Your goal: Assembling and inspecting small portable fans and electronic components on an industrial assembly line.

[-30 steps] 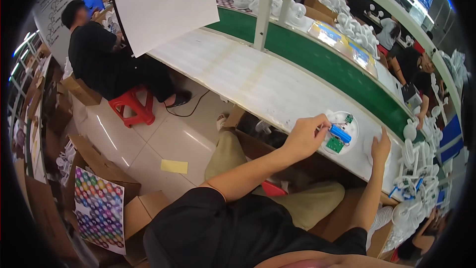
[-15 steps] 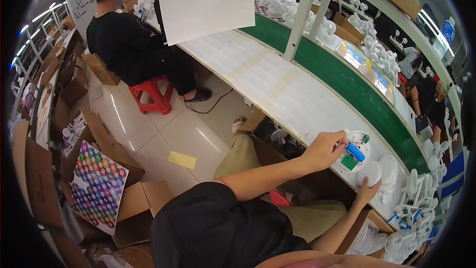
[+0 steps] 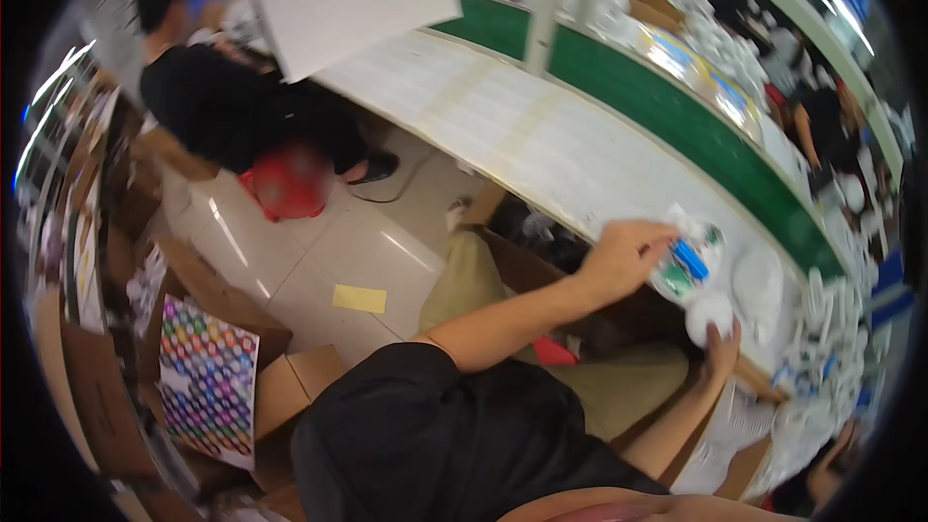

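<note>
White round part (image 3: 710, 314) pinched in right hand (image 3: 720, 348); left hand (image 3: 619, 256), at 10 o'clock from it, fingers closed on blue-green piece (image 3: 688, 263).

Worktable (image 3: 541, 135) as ref: stool (image 3: 287, 181) sat left of it, cardboard box (image 3: 541, 266) apparently underneath, conveyor belt (image 3: 677, 111) behind.

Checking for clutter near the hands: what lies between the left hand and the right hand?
In the head view, a green-and-blue part and a white round piece lie between the left hand and right hand.
</note>
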The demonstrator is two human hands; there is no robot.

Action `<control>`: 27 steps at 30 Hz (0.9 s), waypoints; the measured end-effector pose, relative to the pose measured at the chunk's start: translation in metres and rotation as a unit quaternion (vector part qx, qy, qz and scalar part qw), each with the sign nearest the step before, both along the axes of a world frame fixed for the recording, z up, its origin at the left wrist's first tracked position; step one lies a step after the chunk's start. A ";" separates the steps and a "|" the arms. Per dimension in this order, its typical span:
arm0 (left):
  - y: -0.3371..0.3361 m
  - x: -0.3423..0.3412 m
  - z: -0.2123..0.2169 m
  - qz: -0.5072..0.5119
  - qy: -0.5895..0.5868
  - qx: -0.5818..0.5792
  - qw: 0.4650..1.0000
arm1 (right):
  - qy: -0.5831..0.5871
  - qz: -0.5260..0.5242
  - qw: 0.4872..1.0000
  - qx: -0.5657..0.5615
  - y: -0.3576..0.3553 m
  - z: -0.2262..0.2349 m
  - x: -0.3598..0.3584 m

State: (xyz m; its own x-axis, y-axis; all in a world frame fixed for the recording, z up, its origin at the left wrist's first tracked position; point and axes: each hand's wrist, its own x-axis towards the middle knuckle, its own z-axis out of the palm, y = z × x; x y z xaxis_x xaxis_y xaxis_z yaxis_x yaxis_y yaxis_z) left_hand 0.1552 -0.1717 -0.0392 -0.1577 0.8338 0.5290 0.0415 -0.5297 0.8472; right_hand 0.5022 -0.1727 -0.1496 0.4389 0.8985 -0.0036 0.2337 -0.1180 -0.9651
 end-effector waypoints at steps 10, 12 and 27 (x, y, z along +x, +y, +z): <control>0.020 -0.025 -0.033 0.064 0.063 -0.113 0.990 | 0.150 0.092 0.970 0.169 -0.039 0.057 -0.120; 0.024 -0.022 -0.043 0.036 0.050 -0.111 0.992 | 0.087 0.101 0.971 0.196 -0.044 0.063 -0.124; 0.033 -0.023 -0.068 0.033 0.053 -0.047 0.997 | 0.239 0.167 0.921 0.260 0.020 0.057 -0.206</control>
State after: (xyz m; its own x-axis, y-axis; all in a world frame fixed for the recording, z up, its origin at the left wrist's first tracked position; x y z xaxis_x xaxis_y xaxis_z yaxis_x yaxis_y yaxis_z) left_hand 0.1321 -0.1385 -0.1071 -0.1613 0.8697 0.4665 0.1660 -0.4421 0.8815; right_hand 0.2965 -0.1525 -0.0926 0.1975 0.9181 0.3437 -0.2928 0.3899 -0.8731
